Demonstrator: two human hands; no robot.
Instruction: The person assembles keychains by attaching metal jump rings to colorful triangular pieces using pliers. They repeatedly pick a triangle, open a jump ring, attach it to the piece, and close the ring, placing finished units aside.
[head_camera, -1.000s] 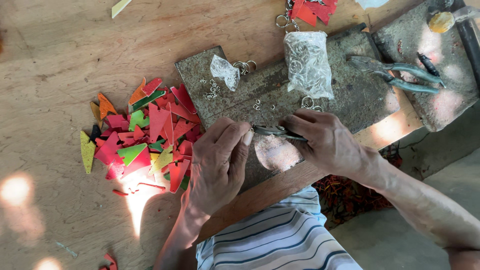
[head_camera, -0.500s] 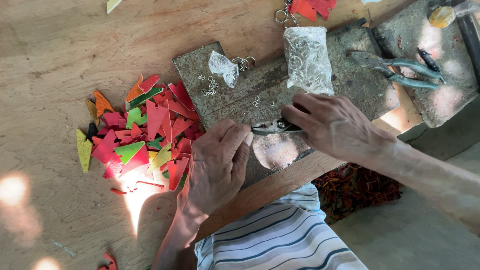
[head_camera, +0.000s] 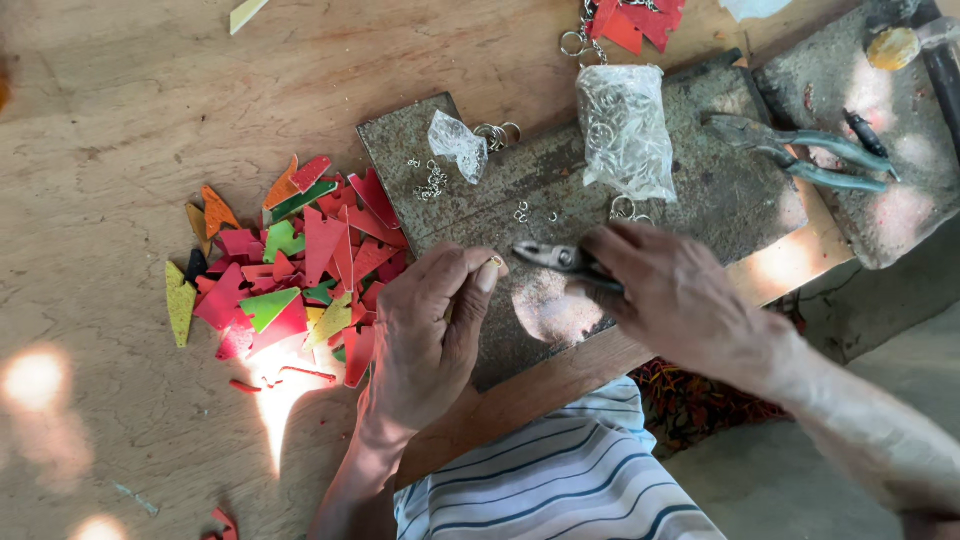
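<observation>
My left hand (head_camera: 430, 330) pinches a tiny metal ring between thumb and fingertips over a rusty metal plate (head_camera: 520, 190). My right hand (head_camera: 680, 300) grips small pliers (head_camera: 555, 257), jaws pointing left toward that ring, a short gap apart. A heap of red, orange, green and yellow triangular pieces (head_camera: 290, 265) lies just left of my left hand. Loose little rings (head_camera: 432, 182) are scattered on the plate.
A clear bag of rings (head_camera: 625, 130) and a smaller crumpled bag (head_camera: 457, 145) lie on the plate. Green-handled pliers (head_camera: 800, 155) rest on a stone block (head_camera: 900, 200) at right. Red pieces on key rings (head_camera: 625, 22) sit at the top. Striped cloth (head_camera: 560, 480) is below.
The hands have drawn apart: my right hand moved right with the pliers, and my left hand now holds the ring alone near the plier jaws.
</observation>
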